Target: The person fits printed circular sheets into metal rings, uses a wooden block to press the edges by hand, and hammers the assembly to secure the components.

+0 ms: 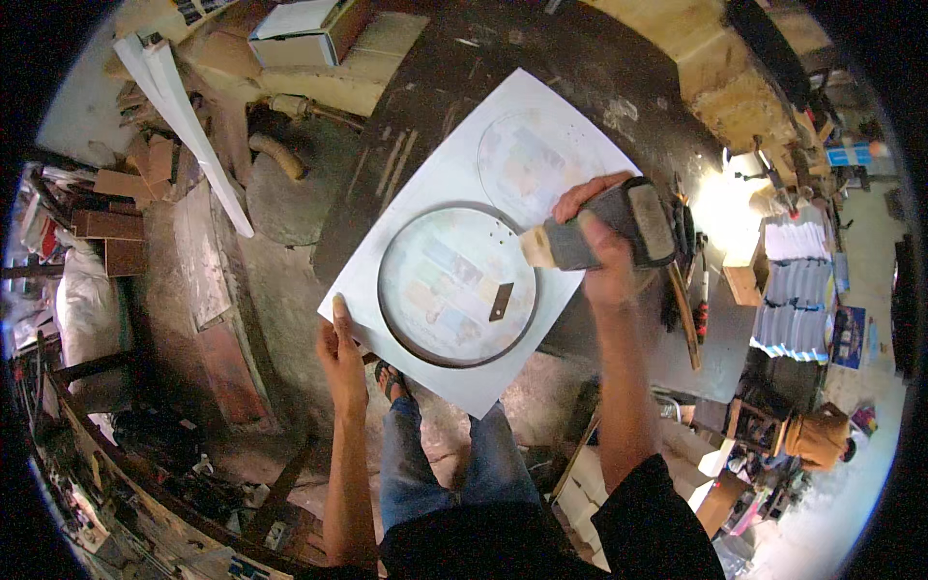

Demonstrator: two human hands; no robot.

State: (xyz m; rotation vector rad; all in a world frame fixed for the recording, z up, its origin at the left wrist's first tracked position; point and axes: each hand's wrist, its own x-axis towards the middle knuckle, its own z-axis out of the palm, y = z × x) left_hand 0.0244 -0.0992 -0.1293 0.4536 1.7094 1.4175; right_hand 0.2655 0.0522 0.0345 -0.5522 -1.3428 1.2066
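A white sheet [435, 198] is partly over the dark tabletop, with its near corner over my legs. On it rests a round disc [435, 290] with a dark rim and small holes near its upper right edge. A small dark flat metal piece [501, 302] lies on the disc. Beyond it, a circle outline [527, 159] marks the sheet. My left hand [342, 358] pinches the sheet's left corner. My right hand [604, 246], slightly blurred, grips a grey blocky thing with a pale end [572, 244] above the sheet's right side; its kind is unclear.
The dark table [464, 48] extends behind the sheet. Several hand tools [691, 261] lie right of my right hand. Farther right are a bright lamp [727, 208] and a white and grey stack [795, 280]. A white bent strip [188, 126] stands left; a box [307, 29] sits behind.
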